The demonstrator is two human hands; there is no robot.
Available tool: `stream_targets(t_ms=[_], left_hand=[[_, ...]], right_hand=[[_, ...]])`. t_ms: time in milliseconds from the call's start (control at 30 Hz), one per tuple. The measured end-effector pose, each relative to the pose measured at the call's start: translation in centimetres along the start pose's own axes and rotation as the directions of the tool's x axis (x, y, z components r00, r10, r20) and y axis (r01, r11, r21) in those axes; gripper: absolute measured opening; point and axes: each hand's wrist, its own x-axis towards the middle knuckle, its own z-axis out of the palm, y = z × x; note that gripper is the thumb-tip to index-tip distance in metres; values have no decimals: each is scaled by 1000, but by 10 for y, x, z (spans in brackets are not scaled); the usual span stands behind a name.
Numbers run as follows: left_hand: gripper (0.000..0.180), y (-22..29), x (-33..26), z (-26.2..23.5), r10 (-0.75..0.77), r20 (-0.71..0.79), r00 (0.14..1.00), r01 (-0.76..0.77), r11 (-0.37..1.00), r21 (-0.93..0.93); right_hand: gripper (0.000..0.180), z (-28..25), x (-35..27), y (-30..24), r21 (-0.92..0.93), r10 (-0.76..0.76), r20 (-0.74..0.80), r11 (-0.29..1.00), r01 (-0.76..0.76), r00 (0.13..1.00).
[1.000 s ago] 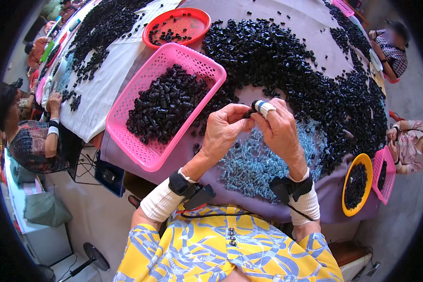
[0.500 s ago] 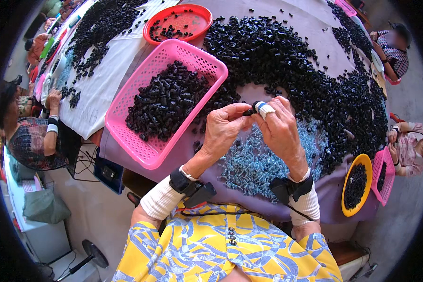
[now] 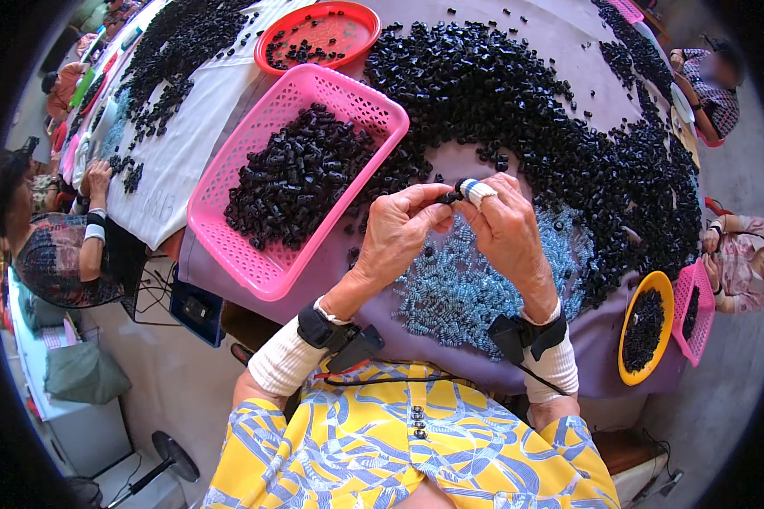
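Head view: left hand (image 3: 395, 242) and right hand (image 3: 509, 233) are pinching one small black part (image 3: 447, 197) together, fingers closed, at 12 o'clock from the blue pieces (image 3: 467, 288).

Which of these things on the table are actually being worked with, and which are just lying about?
In use: left hand, right hand, small black part pinched between them, pale blue springs, black parts heap, pink basket.

Lying about: red tray, yellow bowl.
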Motion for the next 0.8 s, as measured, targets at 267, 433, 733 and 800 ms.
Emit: stream_targets(t_ms=[267,433,733,800], left_hand=[[24,3,0,0,-24,2,1000,23,999,31],[23,1,0,0,4,-11,1000,-3,997,77],[22,-2,2,-1,36,-26,999,-33,995,96],[22,-1,1,0,54,-34,998,-51,994,99]], right_hand=[[14,-5,-1,3,14,27,-22,1000,-26,999],[13,-6,0,1,-67,-30,22,997,32,999],[12,-7,2,-2,-134,-86,64,987,94,994],[10,-6,1,-3,-156,-76,78,984,88,994]])
